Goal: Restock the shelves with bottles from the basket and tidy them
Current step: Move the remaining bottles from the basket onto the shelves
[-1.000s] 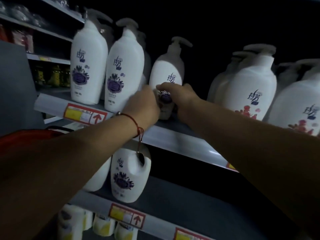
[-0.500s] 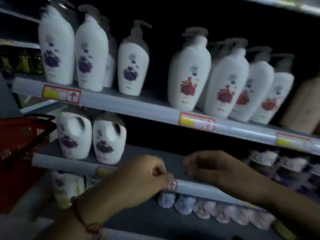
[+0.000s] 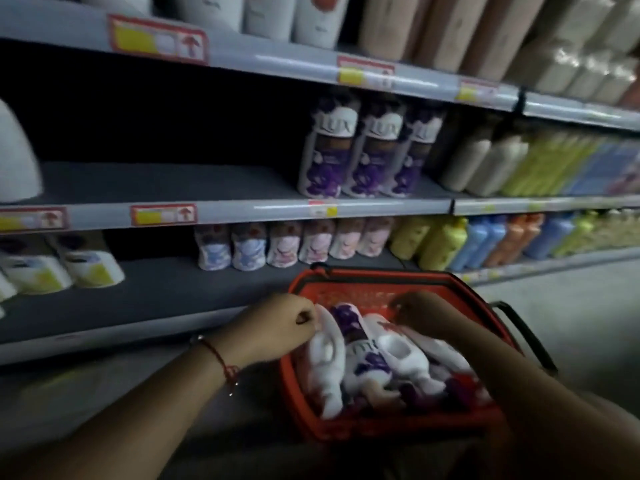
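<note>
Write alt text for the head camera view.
Both hands, left hand and right hand, reach into a red basket of white and purple bottles below dim store shelves stocked with more bottles.

Both arms outstretched, left hand seemingly fisted, right hand curled, blurred

Motion blur smears the bottles in the basket (their labels are unreadable), the right hand covers some of them, and the top shelf bottles are cut by the upper edge.
</note>
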Tool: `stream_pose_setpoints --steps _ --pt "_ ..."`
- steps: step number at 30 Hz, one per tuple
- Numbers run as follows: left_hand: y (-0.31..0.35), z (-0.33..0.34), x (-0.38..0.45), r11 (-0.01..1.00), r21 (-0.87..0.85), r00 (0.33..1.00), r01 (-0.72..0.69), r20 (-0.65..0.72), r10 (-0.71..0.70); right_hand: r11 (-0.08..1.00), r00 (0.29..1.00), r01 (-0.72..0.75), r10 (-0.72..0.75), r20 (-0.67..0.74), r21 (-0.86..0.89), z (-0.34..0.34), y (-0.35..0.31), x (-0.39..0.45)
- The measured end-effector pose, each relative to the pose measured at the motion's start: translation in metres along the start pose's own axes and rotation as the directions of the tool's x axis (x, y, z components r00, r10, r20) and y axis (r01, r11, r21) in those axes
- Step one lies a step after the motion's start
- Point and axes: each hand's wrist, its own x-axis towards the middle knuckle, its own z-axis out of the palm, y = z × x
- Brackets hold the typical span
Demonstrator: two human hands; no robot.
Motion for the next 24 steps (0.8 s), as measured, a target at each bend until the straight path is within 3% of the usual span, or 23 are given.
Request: stream_pose_setpoints --steps 3,8,11,15,18,21,24 --pt "-0.001 0.020 0.012 0.998 0.068 1.000 0.010 0.026 -0.012 0.996 0.995 -0.060 0.065 -0.080 0.071 -0.008 0.016 0.008" --pt "-0.003 0.036 0.038 0.999 0.036 0.998 0.033 0.055 -0.035 0.959 0.957 -0.283 0.282 -0.066 -0.007 0.006 0.094 0.026" --pt "0.000 0.041 0.051 1.000 -0.009 0.998 0.018 0.061 -0.017 0.892 0.892 -0.451 0.451 0.012 0.018 0.013 0.149 0.031" --pt "0.003 0.048 0.065 0.999 -0.037 0.999 -0.001 0.047 0.003 0.783 0.770 -0.621 0.602 0.212 0.033 0.008 0.140 -0.001" --pt "0.001 0.052 0.073 0.998 -0.063 0.999 -0.013 0.043 0.016 0.742 0.759 -0.647 0.605 0.242 0.173 0.005 0.145 -0.003" --pt "-0.005 0.055 0.077 0.998 -0.054 0.999 0.013 0.047 -0.011 0.747 0.727 -0.646 0.539 0.425 0.158 0.002 0.148 0.000" --pt "-0.015 0.055 0.078 0.998 -0.045 0.997 0.045 0.058 -0.043 0.720 0.693 -0.668 0.508 0.512 0.189 0.001 0.141 0.000"
